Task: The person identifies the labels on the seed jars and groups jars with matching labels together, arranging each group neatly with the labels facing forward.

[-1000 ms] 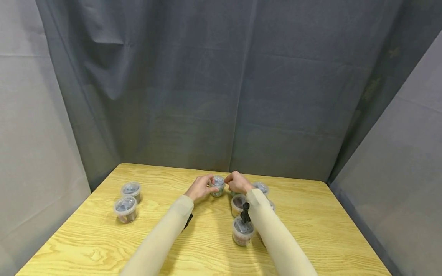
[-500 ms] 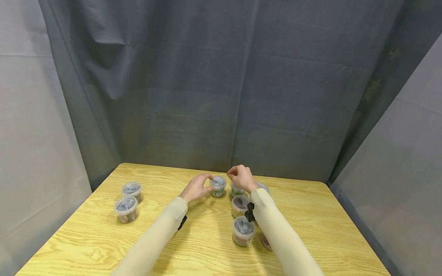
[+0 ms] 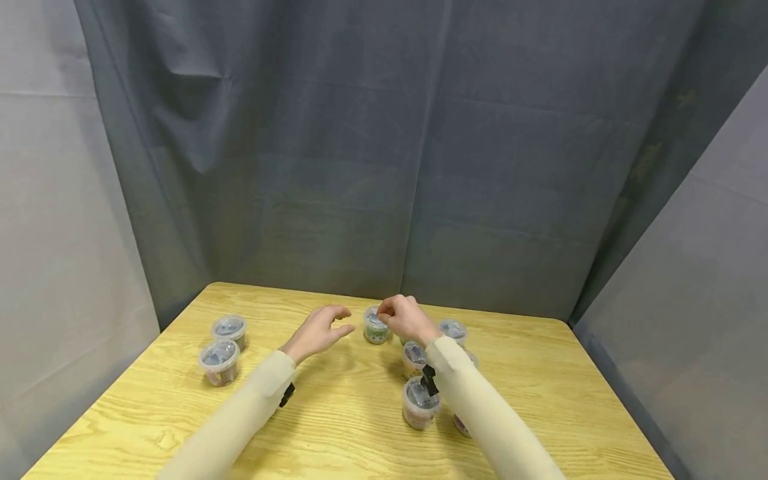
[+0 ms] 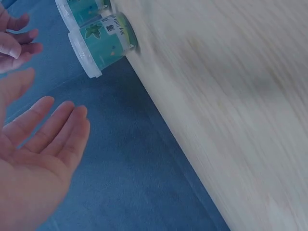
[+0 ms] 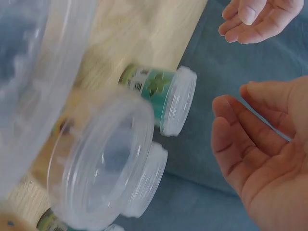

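Near the table's far edge stands a lidded plastic tub (image 3: 376,331) with a green label; its leaf picture shows on the green tub (image 4: 103,45) in the left wrist view. My left hand (image 3: 319,331) hovers to the left of it, fingers extended and thumb apart, holding nothing. Just right of that tub, my right hand (image 3: 409,320) is held above the table and partly covers another tub. In the right wrist view the right hand (image 5: 264,144) has loosely bent fingers and an empty palm. A yellow-labelled tub (image 3: 414,363) sits below the right wrist.
Nearer me is a pinkish tub (image 3: 420,407). A clear-lidded tub (image 3: 453,329) and others are partly hidden by the right forearm. Two tubs, a rear one (image 3: 229,328) and a front one (image 3: 219,363), stand at left. A dark curtain (image 3: 324,167) hangs behind the wooden table (image 3: 336,427).
My left hand has drawn away from the green tub, leftward and toward me. The right hand has lifted off slightly, then come back left, closer to that tub.
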The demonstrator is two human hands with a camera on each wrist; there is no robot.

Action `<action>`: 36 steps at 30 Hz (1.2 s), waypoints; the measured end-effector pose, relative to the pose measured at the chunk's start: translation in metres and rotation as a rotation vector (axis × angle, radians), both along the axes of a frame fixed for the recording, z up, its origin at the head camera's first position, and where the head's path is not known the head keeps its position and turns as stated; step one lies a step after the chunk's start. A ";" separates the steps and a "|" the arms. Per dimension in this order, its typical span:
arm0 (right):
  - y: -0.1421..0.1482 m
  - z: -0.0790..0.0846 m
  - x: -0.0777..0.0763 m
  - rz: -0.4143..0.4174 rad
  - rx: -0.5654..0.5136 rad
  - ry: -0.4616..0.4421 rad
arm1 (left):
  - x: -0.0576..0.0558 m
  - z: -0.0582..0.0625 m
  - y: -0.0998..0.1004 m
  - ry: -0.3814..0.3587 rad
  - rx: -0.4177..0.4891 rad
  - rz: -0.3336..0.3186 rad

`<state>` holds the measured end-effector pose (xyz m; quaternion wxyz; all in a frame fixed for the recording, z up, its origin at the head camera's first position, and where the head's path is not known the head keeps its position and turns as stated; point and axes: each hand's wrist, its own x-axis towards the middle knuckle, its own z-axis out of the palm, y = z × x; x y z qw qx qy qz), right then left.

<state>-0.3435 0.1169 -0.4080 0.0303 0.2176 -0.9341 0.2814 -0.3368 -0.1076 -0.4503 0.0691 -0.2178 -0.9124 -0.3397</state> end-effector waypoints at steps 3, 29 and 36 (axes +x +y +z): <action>-0.009 -0.001 0.004 0.042 0.049 0.031 | 0.006 0.000 -0.009 0.022 -0.024 -0.021; -0.088 -0.023 0.035 0.326 0.315 0.288 | 0.071 -0.005 -0.120 0.156 -0.095 0.057; -0.110 -0.031 0.043 0.339 0.323 0.222 | 0.083 -0.003 -0.151 0.171 -0.070 0.149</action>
